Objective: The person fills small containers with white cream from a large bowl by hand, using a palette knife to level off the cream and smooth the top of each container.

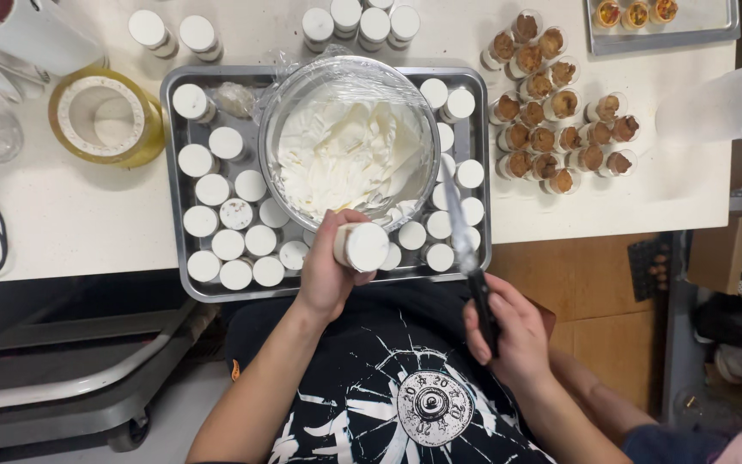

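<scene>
Mid-frame, a white table (88, 215) carries a steel tray (171, 172); left hand (330, 266) grips a cup (362, 247), right hand (508, 331) clasps a spatula (461, 219); wooden floor lower right.

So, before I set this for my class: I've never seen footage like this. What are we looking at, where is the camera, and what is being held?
The single picture comes from a camera on a person's head, looking down at their own bare hands. The left hand holds a small cup topped with white cream. The right hand grips a long spatula-like knife. On the white table sits a metal tray of similar cream-topped cups around a bowl of white cream. To its right stand cups with brown filling.
</scene>
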